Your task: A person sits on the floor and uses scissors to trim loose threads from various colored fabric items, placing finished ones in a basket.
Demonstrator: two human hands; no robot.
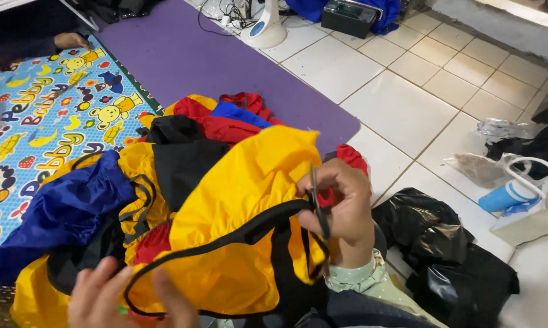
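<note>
While the right hand (341, 209) grips a pair of scissors (319, 209), blades pointing up past the knuckles, its fingers (322, 182) are curled shut around the handles and pressed against a fold of the yellow fabric piece (243, 200). That piece, edged with a black strap (225, 240), lies draped across the person's lap, low and centre in view. Left hand (113, 297) sits at the bottom edge, fingers (95, 282) loosely spread, thumb touching the strap's lower loop. Just behind: a heap of blue, red, black and yellow fabric (164, 146) resting on a purple mat (189, 54) and a cartoon-printed play mat (49, 115). To the right, on the white tile floor (420, 103), black plastic bags (450, 255); beyond them a blue bottle (505, 195) lying on its side.
</note>
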